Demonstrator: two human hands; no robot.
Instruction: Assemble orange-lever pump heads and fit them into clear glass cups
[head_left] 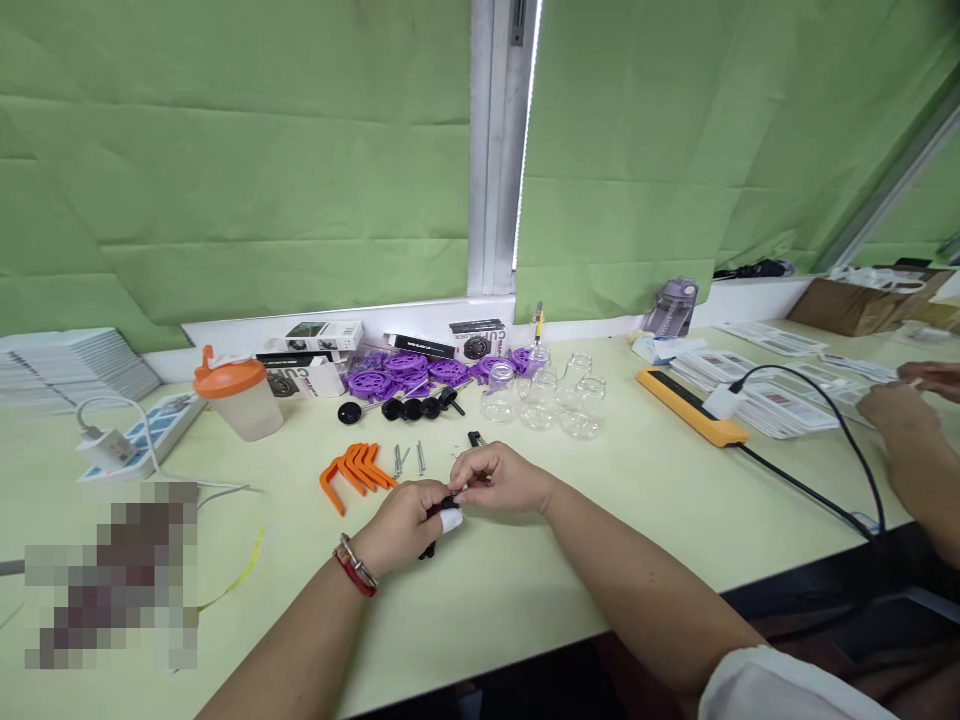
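Note:
My left hand (405, 522) is closed round a small black part (447, 503), with a white wrap on one fingertip. My right hand (499, 477) pinches the same black part from the right, so both hands meet over the pale table (645, 500). Just beyond them lie orange hook-shaped pieces (354, 470), a few metal screws (409, 458) and another small black piece (475, 438). Farther back sit black knobs (409, 408), purple toothed discs (409, 372) and clear glass jars (547, 398).
An orange-lidded cup (236, 395) and a power strip (146, 430) stand at the left, printed boxes (322, 340) along the sill. An orange bar (690, 405) with a black cable (810, 490) lies at the right, where another person's hands (900, 400) work over printed cards.

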